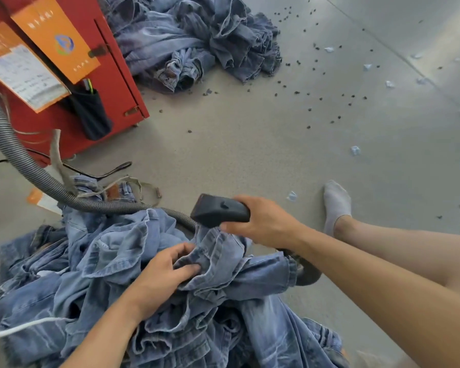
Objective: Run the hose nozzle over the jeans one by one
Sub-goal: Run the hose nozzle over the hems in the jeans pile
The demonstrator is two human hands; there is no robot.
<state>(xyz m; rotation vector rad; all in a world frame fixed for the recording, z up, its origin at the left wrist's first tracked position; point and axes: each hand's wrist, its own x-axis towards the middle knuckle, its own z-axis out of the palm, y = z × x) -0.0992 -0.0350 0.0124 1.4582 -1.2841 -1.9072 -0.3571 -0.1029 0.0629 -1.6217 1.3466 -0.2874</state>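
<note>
My right hand (266, 224) is wrapped around the back end of the black hose nozzle (219, 209), fingers curled under it, and I've got the head sitting just above a raised fold of denim. My left hand (165, 272) is pinching that same fold, thumb and fingers bunched into the cloth; I'd say that's to hold the fabric up and taut so the nozzle mouth meets it cleanly instead of dragging it flat. The nozzle lies roughly level, its long axis running left to right across my view, the broad end pointing left and slightly away from me, over the pile of jeans (117, 301) heaped on the floor in front of me. The ribbed grey hose (24, 166) curves in from the upper left, crosses the top of the pile and dips behind the denim under the nozzle. Further out, the red cabinet (117, 83) stands at the upper left, with a second heap of jeans (205, 41) beside it, well apart from mine. Dark bits and pale scraps dot the grey floor (250, 144), and my socked foot (336, 204) rests to the right.
</note>
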